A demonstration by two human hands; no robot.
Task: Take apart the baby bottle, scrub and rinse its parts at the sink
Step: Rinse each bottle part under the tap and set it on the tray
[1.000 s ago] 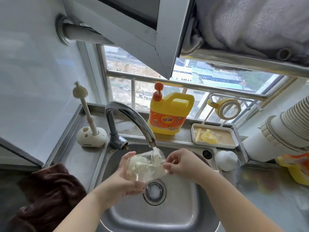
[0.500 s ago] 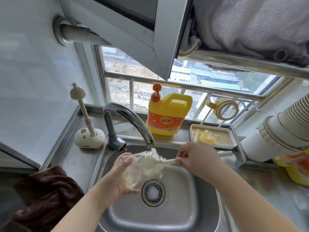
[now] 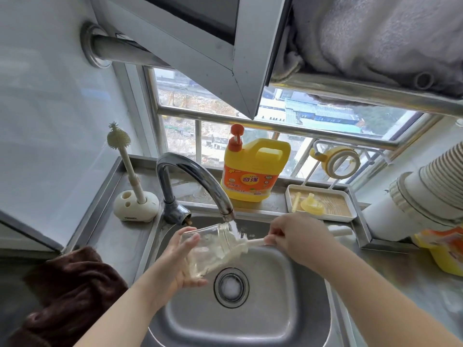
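At frame centre, your left hand [image 3: 175, 261] grips the bottle [image 3: 213, 249] tilted mouth-up under the faucet [image 3: 200, 181] (so water enters), while your right hand [image 3: 298, 236] pinches the brush handle [image 3: 255, 242].

Pale glossy wall [image 3: 50, 101] at left. Barred window [image 3: 313, 126] behind steel table [image 3: 120, 241], daylight, rooftops outside. Metal hood [image 3: 200, 41] overhead, pipe [image 3: 117, 50] into wall. Grey cloth [image 3: 388, 33] on rail at upper right.

Left hand [image 3: 175, 261] holds the clear bottle [image 3: 210, 251] under the running tap [image 3: 198, 181]; right hand [image 3: 298, 236] grips a brush handle [image 3: 255, 242].
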